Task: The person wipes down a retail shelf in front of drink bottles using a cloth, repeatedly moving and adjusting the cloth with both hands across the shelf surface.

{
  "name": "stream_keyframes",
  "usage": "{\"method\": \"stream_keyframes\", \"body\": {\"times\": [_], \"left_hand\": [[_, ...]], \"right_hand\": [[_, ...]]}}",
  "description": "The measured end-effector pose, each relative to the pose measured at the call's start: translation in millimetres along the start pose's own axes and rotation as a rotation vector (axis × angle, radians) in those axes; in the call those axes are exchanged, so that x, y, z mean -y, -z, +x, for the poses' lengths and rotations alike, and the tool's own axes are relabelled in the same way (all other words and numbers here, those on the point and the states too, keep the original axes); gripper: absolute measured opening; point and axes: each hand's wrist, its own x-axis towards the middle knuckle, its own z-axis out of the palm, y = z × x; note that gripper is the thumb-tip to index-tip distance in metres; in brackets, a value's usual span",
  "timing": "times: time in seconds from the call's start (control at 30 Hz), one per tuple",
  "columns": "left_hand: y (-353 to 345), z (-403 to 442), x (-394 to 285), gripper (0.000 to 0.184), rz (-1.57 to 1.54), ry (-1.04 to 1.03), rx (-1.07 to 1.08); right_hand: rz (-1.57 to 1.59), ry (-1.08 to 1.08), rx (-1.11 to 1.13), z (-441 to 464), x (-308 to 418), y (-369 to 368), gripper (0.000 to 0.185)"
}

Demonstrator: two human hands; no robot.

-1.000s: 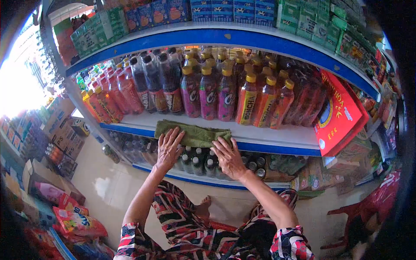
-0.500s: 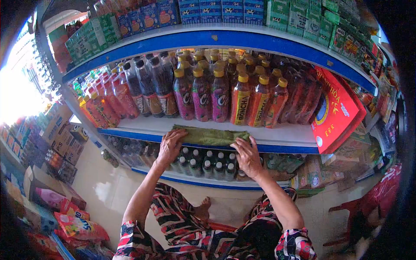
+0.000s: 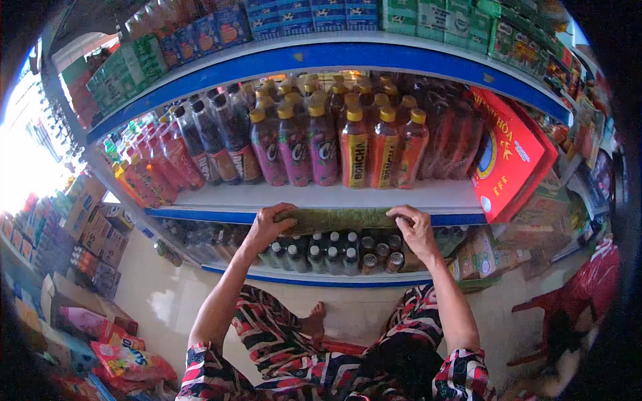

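Note:
A folded green cloth (image 3: 341,220) is stretched between my two hands along the front edge of the middle shelf (image 3: 314,197). My left hand (image 3: 273,224) grips its left end, fingers curled over it. At the other end, my right hand (image 3: 413,224) pinches the cloth between thumb and fingers. Behind the cloth stand purple-labelled bottles (image 3: 292,150) and orange Boncha bottles (image 3: 384,148), all with yellow caps. The cloth covers part of the shelf's blue front strip.
Dark cola bottles (image 3: 231,144) and red drink bottles (image 3: 157,164) fill the shelf's left side. A red box (image 3: 511,160) leans at its right end. Capped bottles (image 3: 314,254) stand on the shelf below. Drink cartons (image 3: 281,19) line the shelf above. A red plastic stool (image 3: 568,301) is at right.
The cloth has shifted from the shelf's top surface down over its front edge. My right hand has moved right, widening the gap between my hands. The view has shifted slightly.

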Motion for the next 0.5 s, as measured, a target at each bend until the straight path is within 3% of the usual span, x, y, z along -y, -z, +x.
{"method": "stream_keyframes", "body": {"times": [0.07,0.1,0.2,0.23,0.3,0.33,0.37,0.5], "left_hand": [[-6,9,-2,0.030,-0.064,0.027,-0.027],[-10,15,-3,0.031,-0.101,0.030,-0.057],[-19,41,9,0.030,-0.003,-0.084,-0.174],[-21,47,9,0.031,0.013,-0.051,-0.213],[-27,56,6,0.032,0.043,0.012,-0.290],[-30,60,22,0.033,0.092,-0.011,-0.335],[-36,67,53,0.034,0.141,-0.035,-0.380],[-41,54,30,0.035,0.366,-0.151,-0.538]], "right_hand": [[0.048,-0.057,-0.047,4,-5,7,0.021],[0.041,0.022,-0.101,7,-16,8,0.022],[0.127,-0.102,-0.116,23,-25,18,0.021],[0.078,-0.010,-0.170,30,-32,17,0.020],[-0.046,-0.036,-0.219,37,-38,17,0.019],[-0.110,-0.048,-0.245,39,-38,17,0.019],[-0.246,0.075,-0.291,39,-38,15,0.019],[-0.377,0.152,-0.137,23,-18,10,0.025]]}}
